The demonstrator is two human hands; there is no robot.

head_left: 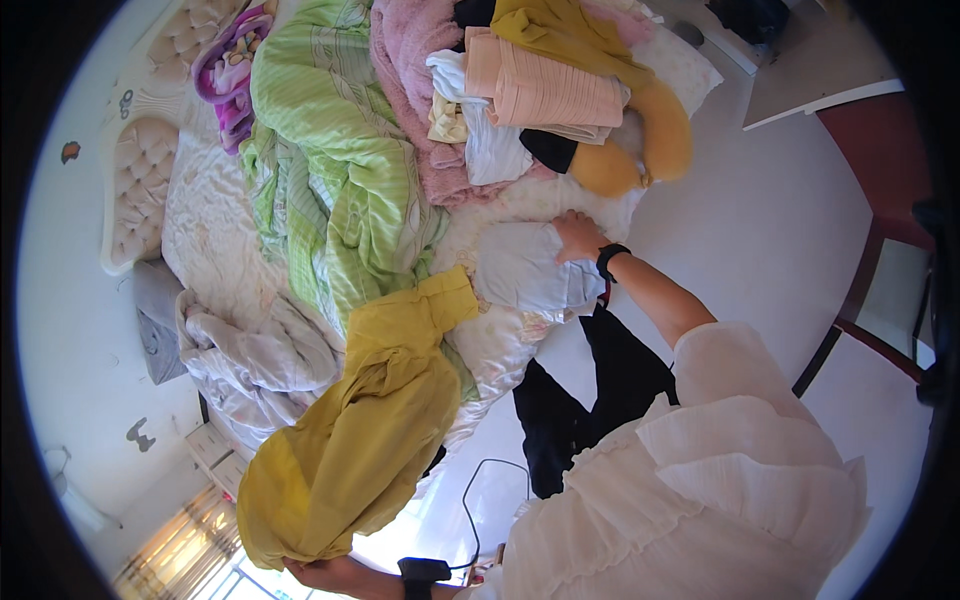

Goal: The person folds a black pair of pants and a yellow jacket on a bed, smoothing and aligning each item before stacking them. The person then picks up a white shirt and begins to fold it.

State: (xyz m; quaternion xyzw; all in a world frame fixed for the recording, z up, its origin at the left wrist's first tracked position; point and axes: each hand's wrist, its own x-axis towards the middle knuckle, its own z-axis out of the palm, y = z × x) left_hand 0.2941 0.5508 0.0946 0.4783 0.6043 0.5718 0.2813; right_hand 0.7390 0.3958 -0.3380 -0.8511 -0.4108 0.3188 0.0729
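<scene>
ok, ylw garment (pixel 365 455) in l hand (pixel 325 574), cloth (pixel 515 268) under r hand (pixel 580 238)

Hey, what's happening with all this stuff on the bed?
A person's left hand holds one end of a yellow garment, its other end over the bed. The right hand rests on a folded pale cloth near the bed's edge. A rumpled green quilt and a folded peach cloth lie there too.
</scene>
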